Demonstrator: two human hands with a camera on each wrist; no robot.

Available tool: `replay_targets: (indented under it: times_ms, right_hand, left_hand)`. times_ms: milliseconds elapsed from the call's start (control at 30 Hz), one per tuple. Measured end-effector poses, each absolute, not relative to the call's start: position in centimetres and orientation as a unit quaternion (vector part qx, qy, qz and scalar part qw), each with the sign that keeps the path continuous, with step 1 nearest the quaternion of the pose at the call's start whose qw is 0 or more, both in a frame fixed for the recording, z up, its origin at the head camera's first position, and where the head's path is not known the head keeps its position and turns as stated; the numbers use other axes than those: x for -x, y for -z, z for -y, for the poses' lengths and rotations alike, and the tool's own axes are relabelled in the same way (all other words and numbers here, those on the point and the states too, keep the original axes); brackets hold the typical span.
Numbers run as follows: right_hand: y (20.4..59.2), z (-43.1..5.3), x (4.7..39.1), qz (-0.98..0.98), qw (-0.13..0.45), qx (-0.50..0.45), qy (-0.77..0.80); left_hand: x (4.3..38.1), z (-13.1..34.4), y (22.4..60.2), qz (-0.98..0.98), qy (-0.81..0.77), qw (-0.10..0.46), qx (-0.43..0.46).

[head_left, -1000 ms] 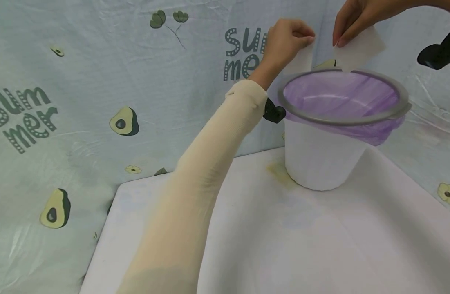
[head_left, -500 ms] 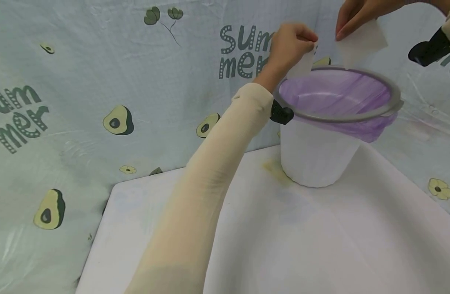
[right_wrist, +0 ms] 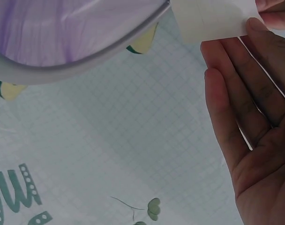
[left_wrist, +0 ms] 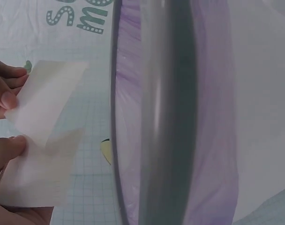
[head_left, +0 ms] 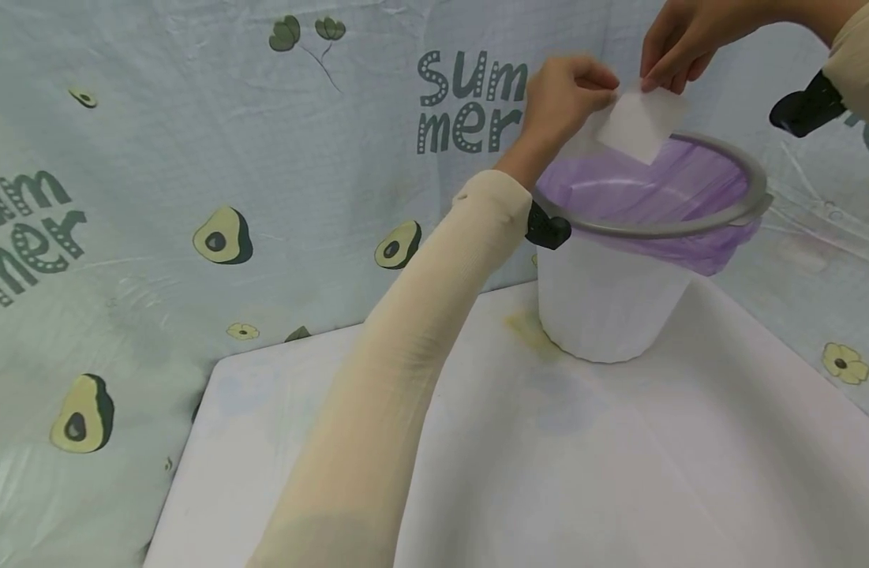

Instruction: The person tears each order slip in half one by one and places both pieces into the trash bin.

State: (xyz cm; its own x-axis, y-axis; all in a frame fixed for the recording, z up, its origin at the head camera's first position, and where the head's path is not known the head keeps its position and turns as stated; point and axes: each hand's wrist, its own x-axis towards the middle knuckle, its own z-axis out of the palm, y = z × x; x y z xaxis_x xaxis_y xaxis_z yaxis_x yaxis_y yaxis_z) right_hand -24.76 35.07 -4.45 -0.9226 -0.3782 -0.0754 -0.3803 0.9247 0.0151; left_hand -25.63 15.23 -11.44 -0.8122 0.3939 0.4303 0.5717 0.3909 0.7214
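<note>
My left hand (head_left: 563, 99) pinches a small white sheet of paper (head_left: 585, 142) over the left rim of a white bin (head_left: 608, 308). From the right, my right hand (head_left: 704, 39) pinches another white paper piece (head_left: 640, 125) by its upper edge. The two pieces overlap in the head view. In the left wrist view the right hand's paper (left_wrist: 48, 96) hangs above the left hand's paper (left_wrist: 39, 176), their edges meeting. The right wrist view shows my right hand (right_wrist: 255, 112) with thumb and fingertips at a paper (right_wrist: 215, 21). A purple bag (head_left: 697, 185) lines the bin under its grey rim (head_left: 750, 181).
The bin stands at the back corner of a white-covered table (head_left: 583, 473). Behind hangs a pale blue cloth (head_left: 320, 158) printed with avocados and lettering. A black device (head_left: 548, 229) on the left wrist sits right at the bin's rim; another black device (head_left: 807, 106) is at the right wrist.
My right hand has brought its paper left, toward the left hand, so the pieces now overlap. The left hand has shifted slightly down and right in the view.
</note>
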Motion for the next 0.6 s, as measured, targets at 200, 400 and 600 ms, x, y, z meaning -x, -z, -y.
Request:
replay_targets:
  times_ms: [200, 400, 600]
  right_hand:
    - [5.0, -36.3, 25.7, -0.979, 0.029, 0.2, -0.012]
    - [4.7, -35.0, 24.4, -0.983, 0.047, 0.173, -0.025]
    - [4.9, -35.0, 23.9, -0.981, 0.061, 0.185, -0.021]
  left_hand:
    - [25.5, -15.3, 11.6, 0.823, 0.48, 0.095, 0.287]
    - [25.3, -15.3, 11.7, 0.825, 0.483, 0.084, 0.28]
    - [25.0, -15.1, 11.9, 0.8, 0.527, 0.041, 0.284]
